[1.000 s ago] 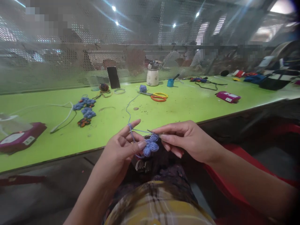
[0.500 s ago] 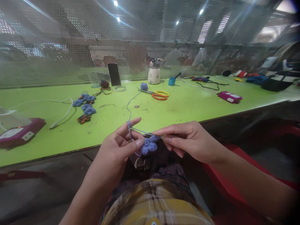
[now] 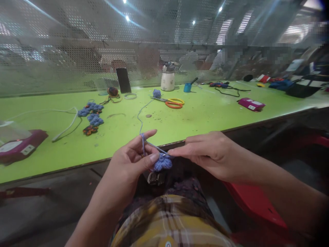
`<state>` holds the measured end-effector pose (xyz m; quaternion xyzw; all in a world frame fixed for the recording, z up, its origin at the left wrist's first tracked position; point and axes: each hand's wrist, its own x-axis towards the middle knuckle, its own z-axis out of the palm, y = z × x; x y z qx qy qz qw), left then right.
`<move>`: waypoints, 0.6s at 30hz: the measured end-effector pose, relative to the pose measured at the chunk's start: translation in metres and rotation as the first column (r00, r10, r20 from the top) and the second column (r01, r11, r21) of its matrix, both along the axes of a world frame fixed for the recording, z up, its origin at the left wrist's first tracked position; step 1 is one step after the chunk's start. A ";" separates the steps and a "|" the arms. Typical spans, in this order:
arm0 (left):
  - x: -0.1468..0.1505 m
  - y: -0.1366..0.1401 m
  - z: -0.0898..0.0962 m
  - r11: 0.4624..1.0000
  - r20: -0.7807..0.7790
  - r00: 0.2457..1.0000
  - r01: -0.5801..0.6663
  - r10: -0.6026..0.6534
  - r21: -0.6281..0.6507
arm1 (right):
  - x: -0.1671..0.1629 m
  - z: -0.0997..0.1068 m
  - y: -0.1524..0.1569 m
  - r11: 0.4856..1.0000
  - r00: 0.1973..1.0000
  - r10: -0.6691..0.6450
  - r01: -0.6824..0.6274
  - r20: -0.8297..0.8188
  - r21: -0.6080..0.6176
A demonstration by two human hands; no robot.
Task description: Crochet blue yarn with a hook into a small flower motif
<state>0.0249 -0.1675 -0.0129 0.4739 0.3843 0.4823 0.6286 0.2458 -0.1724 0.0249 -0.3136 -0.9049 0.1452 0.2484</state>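
My left hand pinches a small blue crocheted flower between thumb and fingers, just off the table's front edge. Blue yarn loops around its raised index finger and trails back to a small yarn ball. On the flower's right side, my right hand is closed with its index finger stretched toward the stitches. A thin crochet hook shows only partly at that fingertip; the rest is hidden by the hand. A strand runs taut from the left index finger to the flower's top.
Orange-and-yellow scissors lie by the yarn ball on the green table. Finished crochet flowers and a white cable are at left. Behind stand a phone, a bottle and a blue pot. A red chair is at right.
My right hand has turned over, its back now more upward, with the index finger reaching along the flower's top edge. The flower has tilted slightly; my left hand keeps its hold.
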 end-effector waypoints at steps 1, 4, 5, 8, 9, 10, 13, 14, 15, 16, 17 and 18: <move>0.000 0.000 0.000 1.000 -0.001 1.000 0.004 -0.004 0.001 | 0.000 0.002 -0.001 1.000 0.999 -0.010 0.010 0.030 0.019; 0.000 0.000 0.000 1.000 -0.006 1.000 0.009 -0.009 0.003 | -0.002 0.005 -0.005 0.998 0.993 -0.044 0.038 0.113 0.057; 0.000 0.000 0.000 1.000 -0.008 1.000 0.008 -0.008 0.005 | -0.003 0.006 -0.006 0.997 0.989 -0.057 0.048 0.136 0.067; 0.000 0.000 -0.001 1.000 -0.011 1.000 -0.001 0.001 0.015 | -0.003 0.007 -0.008 0.992 0.975 -0.096 0.077 0.200 0.097; 0.001 -0.001 -0.001 1.000 -0.013 1.000 -0.006 0.007 0.023 | -0.004 0.007 -0.008 0.991 0.971 -0.106 0.084 0.216 0.108; 0.001 -0.001 -0.002 0.999 -0.017 1.000 -0.015 0.015 0.032 | -0.004 0.007 -0.008 0.989 0.967 -0.113 0.087 0.230 0.121; 0.001 -0.002 -0.003 0.998 -0.030 0.999 -0.032 0.033 0.061 | -0.004 0.007 -0.009 0.983 0.957 -0.130 0.090 0.260 0.157; 0.001 -0.003 -0.003 0.997 -0.034 0.999 -0.037 0.039 0.068 | -0.005 0.007 -0.009 0.981 0.954 -0.134 0.091 0.269 0.169; 0.001 -0.003 -0.003 0.996 -0.040 0.998 -0.042 0.045 0.073 | -0.005 0.007 -0.009 0.980 0.950 -0.139 0.091 0.278 0.178; 0.002 -0.003 -0.003 0.996 -0.043 0.998 -0.050 0.053 0.080 | -0.005 0.007 -0.009 0.978 0.946 -0.144 0.092 0.289 0.187; 0.002 -0.003 -0.003 0.995 -0.049 0.997 -0.056 0.060 0.087 | -0.006 0.007 -0.009 0.976 0.942 -0.151 0.095 0.300 0.195; 0.002 -0.004 -0.003 0.994 -0.055 0.996 -0.062 0.068 0.095 | -0.006 0.008 -0.010 0.975 0.937 -0.157 0.096 0.311 0.201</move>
